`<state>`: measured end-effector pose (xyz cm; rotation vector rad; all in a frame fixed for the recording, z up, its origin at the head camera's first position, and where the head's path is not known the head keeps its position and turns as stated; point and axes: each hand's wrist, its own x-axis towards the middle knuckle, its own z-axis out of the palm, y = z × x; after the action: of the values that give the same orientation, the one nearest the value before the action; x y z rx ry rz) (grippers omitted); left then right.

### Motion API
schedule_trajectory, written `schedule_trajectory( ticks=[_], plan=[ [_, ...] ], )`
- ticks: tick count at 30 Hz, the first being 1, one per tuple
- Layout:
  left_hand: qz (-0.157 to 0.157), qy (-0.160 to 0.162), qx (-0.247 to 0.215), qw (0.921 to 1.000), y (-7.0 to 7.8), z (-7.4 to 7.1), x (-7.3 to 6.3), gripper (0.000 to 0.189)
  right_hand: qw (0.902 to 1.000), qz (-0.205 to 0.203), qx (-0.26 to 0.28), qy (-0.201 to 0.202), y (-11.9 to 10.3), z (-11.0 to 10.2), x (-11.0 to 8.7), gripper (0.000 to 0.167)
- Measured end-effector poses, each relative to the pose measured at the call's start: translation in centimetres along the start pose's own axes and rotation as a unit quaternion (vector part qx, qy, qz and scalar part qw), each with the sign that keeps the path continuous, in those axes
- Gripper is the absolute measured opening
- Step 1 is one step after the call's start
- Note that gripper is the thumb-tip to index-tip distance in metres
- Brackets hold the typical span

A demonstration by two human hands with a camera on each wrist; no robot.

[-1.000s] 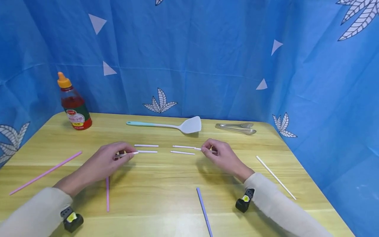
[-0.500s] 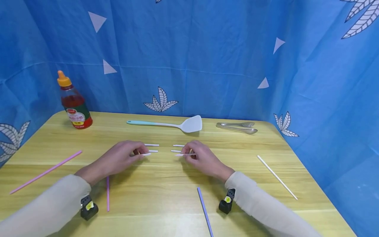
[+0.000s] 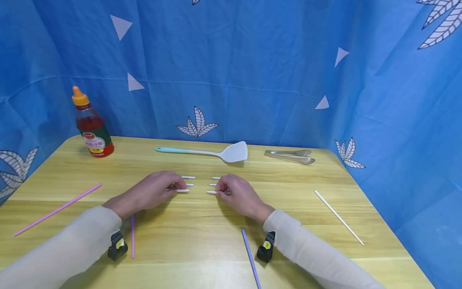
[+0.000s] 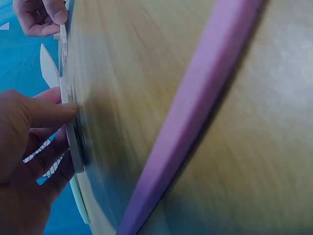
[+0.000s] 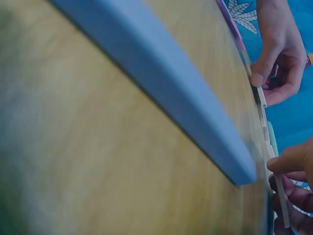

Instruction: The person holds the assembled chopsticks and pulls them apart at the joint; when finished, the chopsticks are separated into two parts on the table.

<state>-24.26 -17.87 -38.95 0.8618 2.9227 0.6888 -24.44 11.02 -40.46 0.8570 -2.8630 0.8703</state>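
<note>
My left hand (image 3: 161,188) pinches a short white stick (image 4: 73,147) between thumb and fingers, low over the middle of the table. Facing it, my right hand (image 3: 239,197) pinches another short white stick (image 5: 282,200), whose narrower tip (image 3: 211,192) points left. A gap separates the two held sticks. Just beyond the left one lie two more short white sticks, a far stick (image 3: 188,177) and a nearer stick (image 3: 190,185), partly hidden by the fingers. Beyond the right one, a matching far stick (image 3: 215,178) and near stick (image 3: 212,184) are mostly covered by that hand.
Pink sticks lie at left, a long one (image 3: 57,209) and another (image 3: 132,237) by the left forearm. A blue-purple stick (image 3: 250,257) is front centre, a long white stick (image 3: 339,217) at right. Behind are a sauce bottle (image 3: 95,132), spatula (image 3: 234,152) and metal tongs (image 3: 292,157).
Both hands have moved inward toward each other and slightly nearer the front, each carrying its white stick. The held sticks now line up in front of the two rows.
</note>
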Motion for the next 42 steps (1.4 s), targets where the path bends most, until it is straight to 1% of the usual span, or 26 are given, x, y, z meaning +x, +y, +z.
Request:
schedule_trajectory(
  ticks=[2,8,15,19,23,26,29,33,37,42],
  plan=[
    [0.006,-0.001,0.007,1.0000,0.0,0.1,0.1,0.023,1.0000,0.004,-0.004,-0.003,0.0,0.1,-0.1,0.006],
    [-0.007,-0.010,0.003,0.9999,0.1,0.3,0.5,0.021,0.9999,0.004,-0.015,0.001,0.0,0.3,-0.2,0.005],
    [-0.001,-0.018,-0.006,0.9998,0.2,0.4,0.7,0.022,0.9998,0.008,-0.017,-0.002,0.0,0.4,-0.1,0.004],
    [-0.006,-0.024,-0.013,0.9996,0.2,0.5,0.7,0.022,0.9999,0.005,-0.014,-0.002,0.1,0.3,-0.2,0.001],
    [-0.007,-0.024,-0.014,0.9996,0.2,0.5,0.7,0.022,0.9999,0.012,0.006,0.007,0.2,-0.2,-0.6,0.003],
    [-0.008,-0.024,-0.016,0.9996,0.2,0.5,0.7,0.022,0.9993,0.019,0.020,0.024,0.3,-1.1,-1.0,0.004],
    [-0.009,-0.024,-0.018,0.9995,0.2,0.5,0.6,0.022,0.9986,0.017,0.021,0.046,0.6,-2.1,-1.4,0.004],
    [-0.010,-0.023,-0.019,0.9995,0.3,0.5,0.7,0.022,0.9972,0.017,0.012,0.072,1.7,-4.0,-2.3,0.005],
    [-0.014,-0.024,-0.022,0.9994,0.3,0.5,0.7,0.022,0.9950,0.033,-0.001,0.095,3.7,-6.3,-3.9,0.006],
    [-0.015,-0.026,-0.021,0.9993,0.3,0.5,0.7,0.021,0.9910,0.069,-0.030,0.111,6.7,-9.2,-7.0,0.007]
  ],
)
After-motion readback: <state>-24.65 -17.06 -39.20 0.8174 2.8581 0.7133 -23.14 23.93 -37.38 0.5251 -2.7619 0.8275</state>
